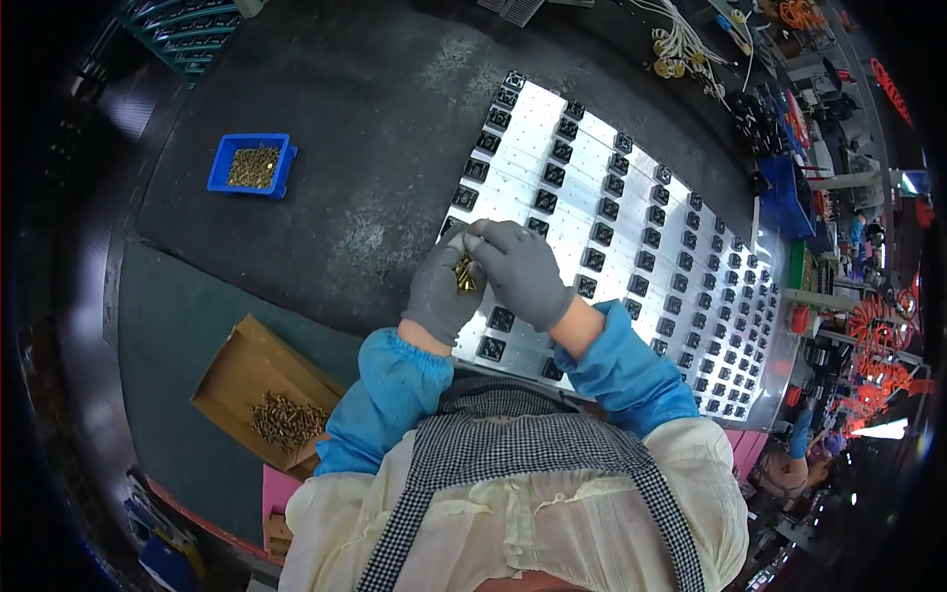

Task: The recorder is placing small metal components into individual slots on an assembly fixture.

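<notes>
My gloved left hand point(434, 296) is cupped around a small heap of brass-coloured metal pieces point(465, 274), which look like small pins or fittings. My gloved right hand point(521, 271) meets it from the right, its thumb and fingers pinched together just above the heap. Whatever sits between those fingertips is hidden. Both hands are over the left edge of a group of shiny metal panels point(523, 138). Rows of square black parts point(602, 234) stand on the panels, some of them partly hidden by my hands and sleeves.
An open cardboard box point(225, 380) with brass-coloured pieces point(286, 419) lies at lower left. A blue plastic tray point(214, 166) of small brass-coloured bits point(254, 168) stands farther off on the dark worktop point(326, 128). White cables point(686, 35) lie at the far right; beyond the panels, a person point(789, 474) sits.
</notes>
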